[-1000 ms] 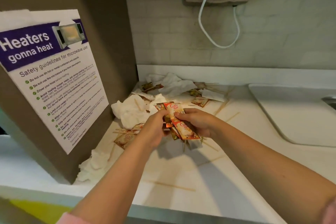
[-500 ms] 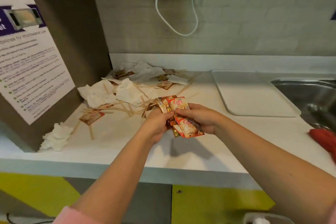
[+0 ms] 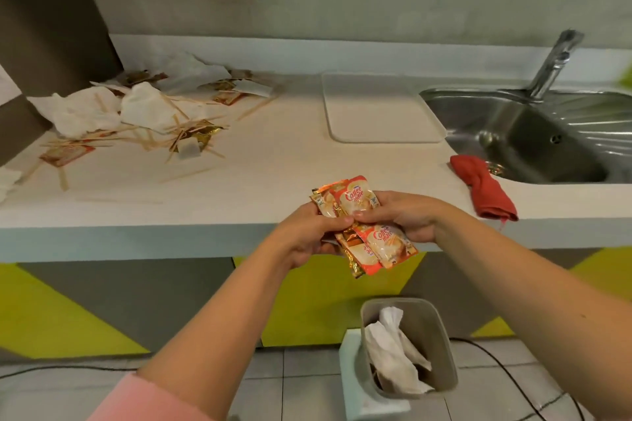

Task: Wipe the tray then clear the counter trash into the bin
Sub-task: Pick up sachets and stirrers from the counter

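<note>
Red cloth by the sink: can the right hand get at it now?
Probably not yet: nothing blocks the red cloth, but the right hand and left hand both grip the sachets.

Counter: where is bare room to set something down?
Bare: the counter strip between the trash pile and the tray, running to the front edge and right to the red cloth. The tray itself is bare. Crowded: the left end, under that pile.
</note>
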The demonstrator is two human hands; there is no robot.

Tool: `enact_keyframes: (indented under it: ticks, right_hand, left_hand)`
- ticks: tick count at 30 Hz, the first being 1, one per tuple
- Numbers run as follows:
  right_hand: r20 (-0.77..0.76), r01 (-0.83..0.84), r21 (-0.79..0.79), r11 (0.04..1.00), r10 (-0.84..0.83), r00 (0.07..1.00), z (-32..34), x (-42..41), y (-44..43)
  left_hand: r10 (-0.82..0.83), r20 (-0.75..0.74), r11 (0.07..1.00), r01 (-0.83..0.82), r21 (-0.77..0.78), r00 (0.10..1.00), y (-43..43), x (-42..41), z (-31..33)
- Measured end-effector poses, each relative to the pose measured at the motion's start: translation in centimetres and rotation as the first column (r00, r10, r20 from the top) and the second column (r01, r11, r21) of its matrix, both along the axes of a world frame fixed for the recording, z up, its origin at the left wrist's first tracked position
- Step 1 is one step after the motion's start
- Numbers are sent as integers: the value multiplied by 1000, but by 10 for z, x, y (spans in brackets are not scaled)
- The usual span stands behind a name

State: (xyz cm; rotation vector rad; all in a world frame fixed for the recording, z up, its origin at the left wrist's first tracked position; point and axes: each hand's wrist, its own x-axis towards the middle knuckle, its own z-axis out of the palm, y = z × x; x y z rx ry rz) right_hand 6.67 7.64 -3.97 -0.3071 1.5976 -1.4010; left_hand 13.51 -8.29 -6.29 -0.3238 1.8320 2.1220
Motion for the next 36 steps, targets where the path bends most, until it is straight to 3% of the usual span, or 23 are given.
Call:
enact_keyframes:
  ticks: [6,11,16,20,26,30,36]
  right_hand:
    - [48,-48,133,990,42,998,-39,16,55]
    - [126,-32,299,954,-6,992,-99,28,89]
    - [-37,125,623,772,-130,991,-160,31,102]
    - [-181,143,789,597,4,984,-180,33,102]
    - [-117,50,911,409,141,983,-195,31,103]
    - [-176,88,911,403,186,967,-188,25,97]
    - [-128,-15,906,423,306,943,-161,21,68]
  left_hand:
    - [-145,145,989,142,27,979,48,15,-41]
    - [-81,362,995,56,79,929,92,25,-103]
    - [-71,495,990,120,-68,866,121,30,-139]
    - [-56,509,982,140,-128,859,129,27,-151]
    - [-18,516,977,126,-175,856,124,22,-158]
    - [-2,497,973,117,-201,868,117,20,-155]
    - [-32,434,958,151,-243,900,104,15,-136]
